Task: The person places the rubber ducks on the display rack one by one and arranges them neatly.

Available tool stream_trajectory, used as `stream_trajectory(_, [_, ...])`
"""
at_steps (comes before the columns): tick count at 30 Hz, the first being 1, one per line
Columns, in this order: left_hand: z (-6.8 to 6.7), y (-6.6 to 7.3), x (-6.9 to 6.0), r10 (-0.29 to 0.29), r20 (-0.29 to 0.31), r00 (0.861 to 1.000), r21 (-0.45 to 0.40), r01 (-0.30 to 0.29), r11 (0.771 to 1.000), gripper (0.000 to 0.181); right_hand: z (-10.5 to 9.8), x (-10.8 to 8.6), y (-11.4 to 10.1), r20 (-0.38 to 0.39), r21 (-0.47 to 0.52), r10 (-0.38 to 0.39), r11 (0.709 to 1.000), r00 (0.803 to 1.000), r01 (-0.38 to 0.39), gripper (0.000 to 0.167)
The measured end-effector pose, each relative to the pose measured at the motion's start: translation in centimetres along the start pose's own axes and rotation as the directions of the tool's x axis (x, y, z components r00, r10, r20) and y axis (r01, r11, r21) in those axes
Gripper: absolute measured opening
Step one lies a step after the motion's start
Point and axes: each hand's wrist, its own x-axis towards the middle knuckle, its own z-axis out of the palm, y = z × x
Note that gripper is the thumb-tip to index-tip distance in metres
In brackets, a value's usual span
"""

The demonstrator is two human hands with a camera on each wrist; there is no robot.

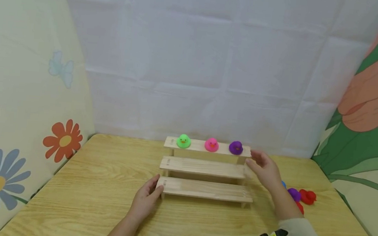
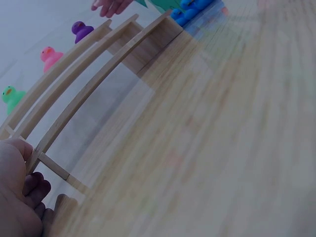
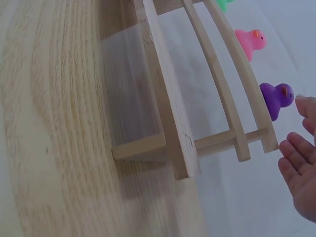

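A three-step wooden display rack [image 1: 204, 189] stands on the table. On its top step sit a green rubber duck [image 1: 183, 141], a pink rubber duck [image 1: 211, 145] and a purple rubber duck [image 1: 236, 148], spaced apart. My left hand [image 1: 146, 198] grips the left end of the lowest step, its thumb and curled fingers around the board in the left wrist view. Beside the right end of the top step is my right hand [image 1: 266, 171], close to the purple duck. Its fingers are extended and hold nothing in the right wrist view [image 3: 302, 158].
On the table [image 1: 101, 193], right of the rack, lies a group of loose ducks, among them a red duck [image 1: 307, 197] and a purple one [image 1: 294, 194], partly behind my right forearm. A white cloth [image 1: 194, 58] hangs behind; printed panels flank both sides.
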Motion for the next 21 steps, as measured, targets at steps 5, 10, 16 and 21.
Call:
stream_trajectory(5, [0.0,0.0,0.0,-0.003,0.001,1.000,0.001,0.003,1.000,0.055,-0.9,-0.8,0.8,-0.022,-0.021,0.008,1.000,1.000,-0.009,0.048])
stream_trajectory(10, [-0.1,0.0,0.0,-0.008,0.005,1.000,0.006,0.008,1.000,0.056,-1.9,-1.8,1.5,-0.046,-0.027,0.062,0.998,0.997,-0.063,0.050])
stream_trajectory(16, [-0.1,0.0,0.1,-0.013,0.002,1.000,0.006,0.013,1.000,0.055,-3.4,-3.0,2.4,-0.060,-0.038,0.143,0.989,0.988,-0.145,0.058])
stream_trajectory(21, [0.0,0.0,0.1,-0.011,0.000,1.000,0.007,0.011,1.000,0.054,-4.9,-4.1,3.1,-0.105,-0.053,0.179,0.981,0.978,-0.185,0.062])
